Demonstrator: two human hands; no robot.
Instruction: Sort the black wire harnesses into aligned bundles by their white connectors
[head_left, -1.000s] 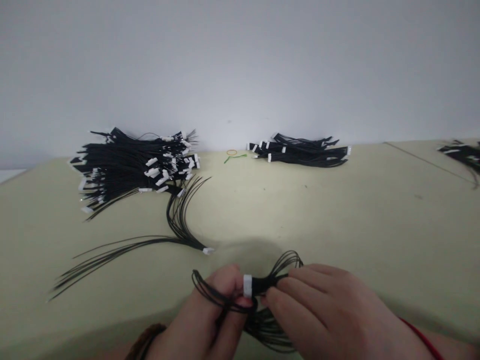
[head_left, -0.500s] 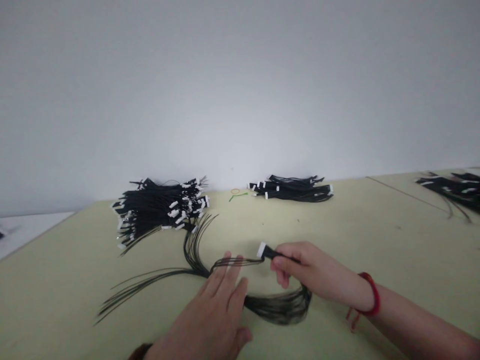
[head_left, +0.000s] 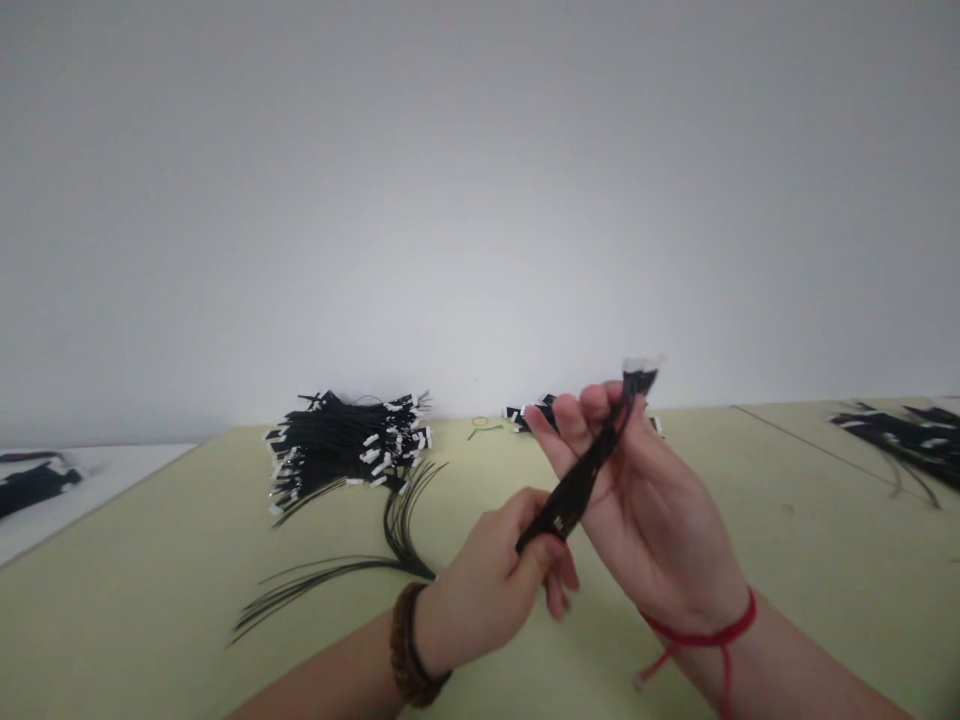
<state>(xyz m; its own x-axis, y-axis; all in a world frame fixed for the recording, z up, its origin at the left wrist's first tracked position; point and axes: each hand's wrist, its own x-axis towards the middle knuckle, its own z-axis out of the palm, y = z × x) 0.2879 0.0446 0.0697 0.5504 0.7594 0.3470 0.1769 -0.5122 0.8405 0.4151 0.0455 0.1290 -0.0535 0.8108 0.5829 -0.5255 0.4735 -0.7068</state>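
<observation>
My left hand [head_left: 501, 568] is closed around the lower part of a black wire harness [head_left: 574, 495], its thumb pressed on top. The harness slants up to the right, with a white connector [head_left: 641, 366] at its upper end, blurred by motion. My right hand [head_left: 649, 510] has its palm turned up, and the harness passes between its thumb and its partly spread fingers near the connector. Behind my left wrist, loose black wires [head_left: 401, 555] fan out on the table; part of them is hidden by the hand.
A large pile of black harnesses with white connectors [head_left: 345, 445] lies at the back left. A smaller bundle [head_left: 517, 415] is partly behind my right hand. More harnesses lie at the far right [head_left: 900, 435] and far left [head_left: 37, 485]. A wall [head_left: 480, 200] rises behind the table [head_left: 315, 660].
My left hand has left the table and now grips the harness. My right hand has turned palm up and risen, with the connector end lifted and pointing upward. The view has shifted slightly.
</observation>
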